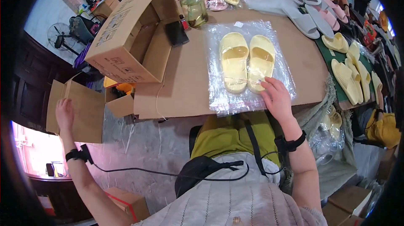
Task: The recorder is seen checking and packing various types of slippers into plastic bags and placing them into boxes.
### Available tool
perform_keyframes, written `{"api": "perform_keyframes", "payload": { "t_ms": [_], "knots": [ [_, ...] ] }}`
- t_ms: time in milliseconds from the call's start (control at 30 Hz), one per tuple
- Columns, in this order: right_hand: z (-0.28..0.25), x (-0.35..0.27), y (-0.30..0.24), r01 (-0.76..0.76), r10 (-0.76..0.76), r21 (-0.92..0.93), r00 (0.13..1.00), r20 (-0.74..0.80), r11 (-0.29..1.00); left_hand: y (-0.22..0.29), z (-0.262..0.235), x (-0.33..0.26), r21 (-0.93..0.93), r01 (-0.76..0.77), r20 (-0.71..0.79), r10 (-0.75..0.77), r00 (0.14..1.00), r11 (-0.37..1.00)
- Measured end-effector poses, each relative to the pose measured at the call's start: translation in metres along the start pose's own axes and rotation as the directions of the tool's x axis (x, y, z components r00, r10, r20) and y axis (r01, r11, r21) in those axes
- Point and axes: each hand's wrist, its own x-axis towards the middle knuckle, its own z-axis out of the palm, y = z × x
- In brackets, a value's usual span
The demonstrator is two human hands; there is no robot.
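Worktop: brown cardboard-covered worktop point(185, 78), strewn with footwear.
Box: large open carton point(126, 36) lies tipped on its side, beyond the left hand.
Flap: left hand point(64, 114) rests on a low carton's flap point(82, 108) — grip released, fingers flat.
Bag: clear plastic bag point(246, 64) holds a yellow slipper pair point(247, 61), just ahead of the right hand.
Right hand: right hand point(277, 96) presses the bag's near edge — fingers spread, clenched on nothing.

I see a large open carton point(126, 36) lying on its side at the worktop's point(185, 83) far left; a green-lidded jar point(194, 5) behind it; grey slippers point(305, 15) and loose yellow ones point(351, 74) to the right.
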Motion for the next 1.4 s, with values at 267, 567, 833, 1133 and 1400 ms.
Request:
{"api": "perform_keyframes", "payload": {
  "t_ms": [267, 567, 833, 1133, 1400],
  "knots": [
    [0.005, -0.005, -0.008, -0.032, 0.032, 0.006, 0.999, 0.002, 0.999, -0.149, -0.067, -0.084, 0.373, 0.344, 0.107, -0.408, 0.907, 0.862],
    [-0.029, -0.018, -0.094, 0.356, -0.371, 0.147, 0.924, 0.093, 0.923, 0.104, -0.068, 0.008, -0.130, -0.135, -0.155, 0.114, 0.981, 0.982],
    [-0.056, 0.003, -0.059, 0.099, -0.109, 0.091, 0.987, 0.118, 0.991, 0.354, -0.058, 0.074, -0.522, -0.638, -0.380, 0.515, 0.768, 0.566],
    [-0.113, -0.027, 0.001, -0.067, 0.054, 0.047, 0.968, 0.245, 0.997, 0.476, -0.007, 0.080, -0.814, -0.495, -0.187, 0.668, 0.720, 0.305],
    [-0.105, -0.021, 0.029, 0.000, -0.003, 0.017, 0.975, 0.222, 1.000, 0.470, 0.011, 0.043, -0.865, -0.407, -0.208, 0.528, 0.824, 0.293]
  ]
}}
